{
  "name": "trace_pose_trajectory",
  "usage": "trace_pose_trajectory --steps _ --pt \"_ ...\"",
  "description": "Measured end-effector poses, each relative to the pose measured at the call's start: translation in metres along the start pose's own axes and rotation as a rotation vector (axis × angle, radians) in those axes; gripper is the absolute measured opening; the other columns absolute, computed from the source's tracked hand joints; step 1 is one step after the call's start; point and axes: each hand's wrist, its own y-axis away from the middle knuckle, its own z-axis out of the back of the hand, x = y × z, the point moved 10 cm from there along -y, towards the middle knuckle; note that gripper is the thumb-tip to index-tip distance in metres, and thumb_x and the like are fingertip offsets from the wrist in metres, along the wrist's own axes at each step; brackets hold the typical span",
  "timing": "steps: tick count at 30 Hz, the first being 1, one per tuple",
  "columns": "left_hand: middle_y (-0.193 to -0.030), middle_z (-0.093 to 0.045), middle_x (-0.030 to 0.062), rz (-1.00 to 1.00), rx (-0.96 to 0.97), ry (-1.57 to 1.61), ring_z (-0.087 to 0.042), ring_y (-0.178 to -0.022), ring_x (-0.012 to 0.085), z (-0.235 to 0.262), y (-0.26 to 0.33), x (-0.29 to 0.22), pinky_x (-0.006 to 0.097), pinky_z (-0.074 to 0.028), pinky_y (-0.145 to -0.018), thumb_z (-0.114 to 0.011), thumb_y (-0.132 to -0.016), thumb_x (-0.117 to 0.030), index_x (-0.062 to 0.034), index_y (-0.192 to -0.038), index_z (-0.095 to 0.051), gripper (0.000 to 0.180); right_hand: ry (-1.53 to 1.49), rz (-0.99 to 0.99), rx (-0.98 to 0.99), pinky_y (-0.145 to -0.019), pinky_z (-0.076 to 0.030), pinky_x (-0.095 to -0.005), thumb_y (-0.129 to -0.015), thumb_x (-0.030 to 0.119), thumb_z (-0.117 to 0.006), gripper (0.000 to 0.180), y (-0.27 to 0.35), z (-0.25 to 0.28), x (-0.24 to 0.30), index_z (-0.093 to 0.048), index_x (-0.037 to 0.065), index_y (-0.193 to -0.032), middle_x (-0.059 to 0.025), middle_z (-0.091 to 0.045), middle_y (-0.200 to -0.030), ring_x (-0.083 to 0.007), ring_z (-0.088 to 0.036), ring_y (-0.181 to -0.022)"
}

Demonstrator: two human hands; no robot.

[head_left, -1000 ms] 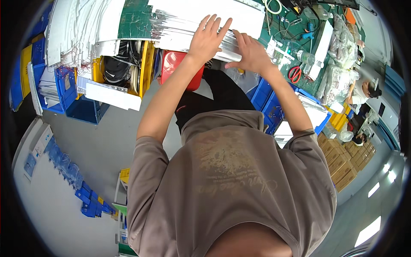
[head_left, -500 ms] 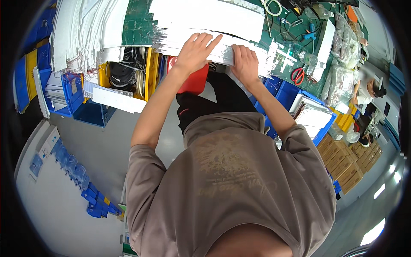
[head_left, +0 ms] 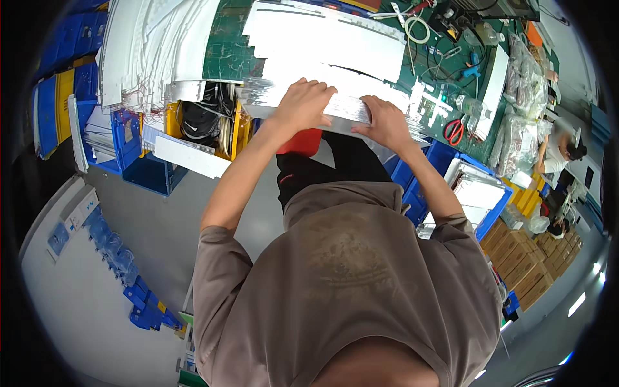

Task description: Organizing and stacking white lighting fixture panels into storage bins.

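A thick stack of thin white strips with silvery edges (head_left: 350, 108) lies along the near edge of the bench, tilted toward me. My left hand (head_left: 302, 106) is closed around it left of the middle, fingers over the top and thumb at the near side. Farther right, my right hand (head_left: 387, 122) grips the same stack, its thumb on the near face. Just beyond, wide white panels (head_left: 322, 40) lie flat, their ends stepped unevenly. Partly hidden under the left forearm and hand is a red stool-like thing (head_left: 302, 143).
Red-handled scissors (head_left: 454, 131), a clear bottle (head_left: 469, 104) and cables lie on the green bench (head_left: 225, 45) at right. White sheets with thin wires (head_left: 155, 51) are piled at left. Blue bins (head_left: 132, 138) stand below. Another person (head_left: 560, 149) is at far right.
Both hands have come nearer to me and closed round the stack, whose near edge now tilts up. The whole view has shifted slightly.
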Motion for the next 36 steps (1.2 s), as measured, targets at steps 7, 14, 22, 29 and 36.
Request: trace_pose_trajectory --steps 7,14,22,29,36 --pt "-0.089 -0.070 0.0089 0.089 0.423 0.195 -0.067 -0.084 0.0279 -0.082 -0.056 0.052 0.038 -0.050 -0.079 -0.088 -0.059 -0.041 -0.0061 -0.100 -0.066 0.058 -0.301 -0.134 0.501 -0.082 -0.048 -0.0330 -0.065 0.039 -0.088 0.074 -0.038 -0.075 -0.063 -0.060 0.005 -0.123 -0.0084 -0.068 -0.101 -0.0250 -0.063 -0.086" --pt "-0.093 -0.071 0.0121 0.093 0.484 0.302 -0.067 -0.088 0.0325 -0.101 -0.049 0.050 0.040 -0.052 -0.080 -0.087 -0.057 -0.050 -0.0048 -0.107 -0.065 0.071 -0.321 -0.045 0.563 -0.084 -0.048 -0.0328 -0.062 0.047 -0.087 0.083 -0.043 -0.090 -0.073 -0.059 0.005 -0.129 -0.0091 -0.069 -0.108 -0.0260 -0.064 -0.090" --pt "-0.085 -0.068 0.0140 0.299 0.229 0.408 -0.066 -0.080 0.0331 -0.054 0.087 -0.001 0.043 -0.050 -0.075 -0.087 -0.062 -0.043 -0.0051 -0.095 -0.064 0.054 -0.189 0.199 0.761 -0.083 -0.046 -0.0331 -0.064 0.033 -0.087 0.067 -0.014 -0.028 0.050 -0.060 0.006 -0.120 -0.0101 -0.065 -0.101 -0.0259 -0.060 -0.091" --pt "-0.098 -0.069 0.0178 0.925 -0.046 0.588 -0.065 -0.083 0.0350 0.027 0.226 0.008 0.039 -0.051 -0.077 -0.086 -0.066 -0.041 0.0002 -0.112 -0.064 0.065 -0.139 0.711 0.042 -0.092 -0.045 -0.0395 -0.071 0.018 -0.082 0.052 -0.022 0.056 0.193 -0.060 0.008 -0.116 -0.0137 -0.055 -0.122 -0.0329 -0.054 -0.114" --pt "-0.106 -0.067 0.0251 1.197 -0.400 0.998 -0.068 -0.091 0.0282 0.002 0.308 0.117 0.032 -0.056 -0.078 -0.089 -0.065 -0.044 0.0154 -0.121 -0.057 0.088 -0.444 0.457 -0.159 -0.097 -0.044 -0.0419 -0.077 0.011 -0.075 0.038 0.009 0.056 0.210 -0.062 0.008 -0.113 -0.0141 -0.047 -0.131 -0.0352 -0.047 -0.123"
